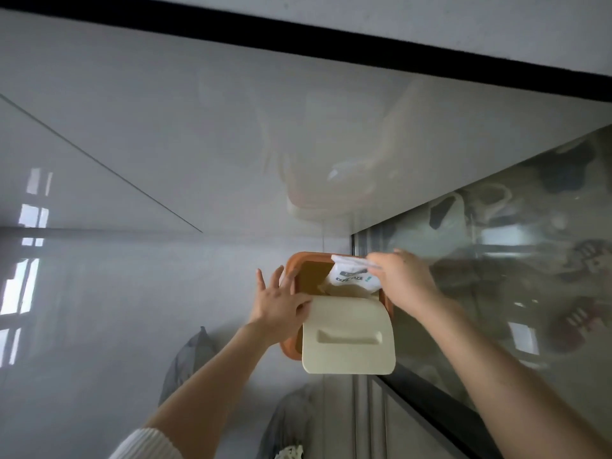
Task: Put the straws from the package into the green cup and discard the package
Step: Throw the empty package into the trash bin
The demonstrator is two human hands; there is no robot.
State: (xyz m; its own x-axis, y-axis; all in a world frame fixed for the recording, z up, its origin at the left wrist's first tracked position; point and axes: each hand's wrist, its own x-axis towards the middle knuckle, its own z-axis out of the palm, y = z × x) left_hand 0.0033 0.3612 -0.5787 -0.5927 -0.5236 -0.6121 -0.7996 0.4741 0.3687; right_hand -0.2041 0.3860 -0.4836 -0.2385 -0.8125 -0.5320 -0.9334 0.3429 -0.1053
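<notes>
Left hand (281,303) splayed on bin lid (347,336), right hand (402,279) pinching package (352,276) — over orange bin (294,270)

glossy floor (132,293), seemingly matt plastic lid (347,339)

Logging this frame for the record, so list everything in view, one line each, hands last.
bin: one, orange, on the floor beside the glass panel.
lid: one, cream, open over the near part of the bin.
package: one, white with dark print, over the bin's opening.
glass panel: one, reflective, at the right.
floor: glossy grey tiles.
left hand: one, at the lid's left edge.
right hand: one, gripping the package.
</notes>
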